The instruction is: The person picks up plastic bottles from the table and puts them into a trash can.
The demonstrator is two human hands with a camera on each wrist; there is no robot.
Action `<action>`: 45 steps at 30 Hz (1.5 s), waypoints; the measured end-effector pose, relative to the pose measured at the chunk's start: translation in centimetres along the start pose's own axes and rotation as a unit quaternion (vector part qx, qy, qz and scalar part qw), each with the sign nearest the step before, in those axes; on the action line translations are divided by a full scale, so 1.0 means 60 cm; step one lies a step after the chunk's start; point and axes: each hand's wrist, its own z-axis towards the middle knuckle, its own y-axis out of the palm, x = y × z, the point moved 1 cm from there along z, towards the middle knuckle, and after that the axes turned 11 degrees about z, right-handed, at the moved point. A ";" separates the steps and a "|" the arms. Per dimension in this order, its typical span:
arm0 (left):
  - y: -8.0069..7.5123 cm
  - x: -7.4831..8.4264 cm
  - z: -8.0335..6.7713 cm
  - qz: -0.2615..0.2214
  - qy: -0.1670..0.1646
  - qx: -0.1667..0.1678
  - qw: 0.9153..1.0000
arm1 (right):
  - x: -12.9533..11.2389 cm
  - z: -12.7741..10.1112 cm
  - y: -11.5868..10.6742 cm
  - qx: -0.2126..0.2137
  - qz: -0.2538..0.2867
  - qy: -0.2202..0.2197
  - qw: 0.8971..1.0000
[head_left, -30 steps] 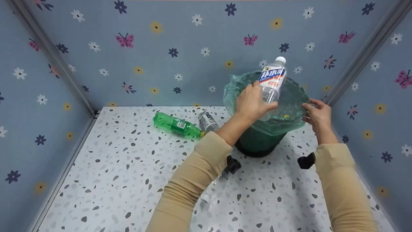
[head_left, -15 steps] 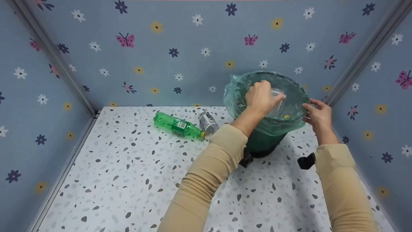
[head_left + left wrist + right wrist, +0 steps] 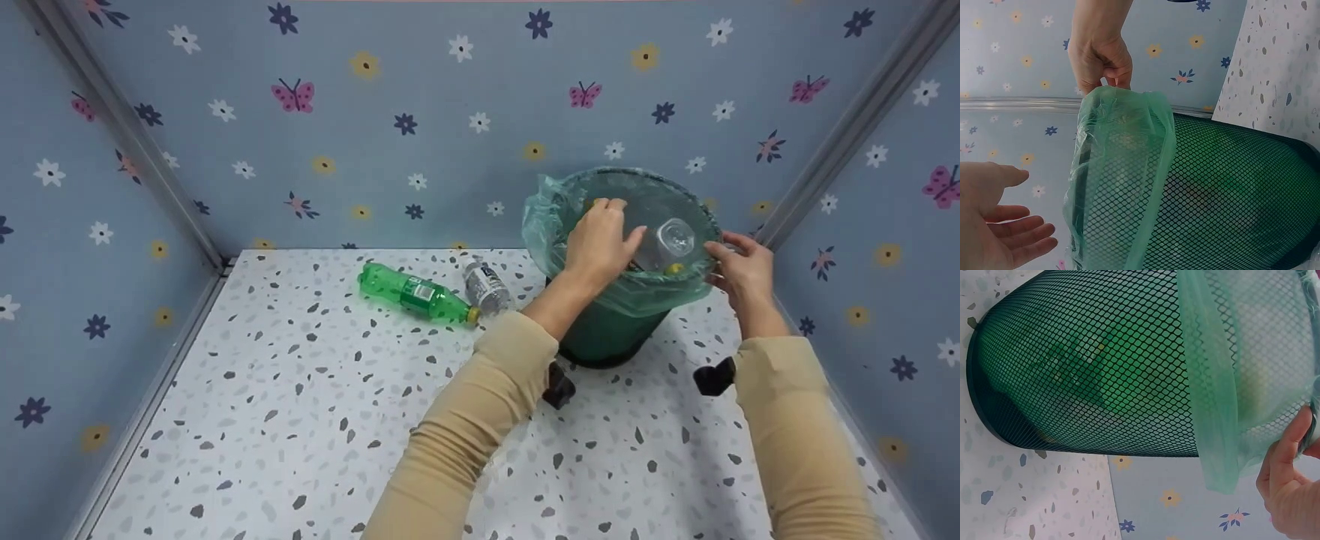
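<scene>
Left hand (image 3: 604,246): fingers loosely spread, gripping nothing, above the bin's mouth. Risk: fingers or cuff could snag the film if drawn back low.

Right hand (image 3: 742,270): pinching rim and liner at the bin's right side. Risk: a sideways tug could tip the bin; a slack pinch could free the film.

Liner (image 3: 541,214), green film: folded over the rim, loose and bunched at left. Likely weak spot; weight catching there could drag it inward.

Bin (image 3: 619,334), mesh, one: upright, far right of the table (image 3: 300,420).

Clear bottle (image 3: 675,238), one: inside the bin, right side, base up. Risk: stacked high, it could block or deflect another.

Green bottle (image 3: 420,295), one: lying left of the bin, yellow cap toward it. Round; a careless touch could roll it.

Labelled bottle (image 3: 486,286), one: lying between green bottle and bin. Risk: knocked by the left forearm.
</scene>
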 end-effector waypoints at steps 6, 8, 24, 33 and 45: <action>0.003 -0.022 -0.030 -0.039 0.010 0.045 0.998 | 0.003 -0.001 -0.002 -0.004 0.026 0.011 1.000; 0.003 -0.030 -0.041 -0.051 0.013 0.056 0.997 | 0.003 -0.002 -0.003 -0.005 0.032 0.014 0.999; 0.030 -0.090 -0.130 -0.084 -0.011 0.058 0.995 | -0.001 -0.003 -0.005 -0.004 0.012 0.012 1.000; 0.076 -0.126 -0.180 -0.045 -0.027 0.006 0.999 | 0.000 -0.001 -0.004 -0.002 0.000 0.001 1.000; 0.135 -0.168 -0.237 0.054 -0.077 -0.074 0.993 | 0.003 -0.001 -0.002 -0.005 0.001 0.007 1.000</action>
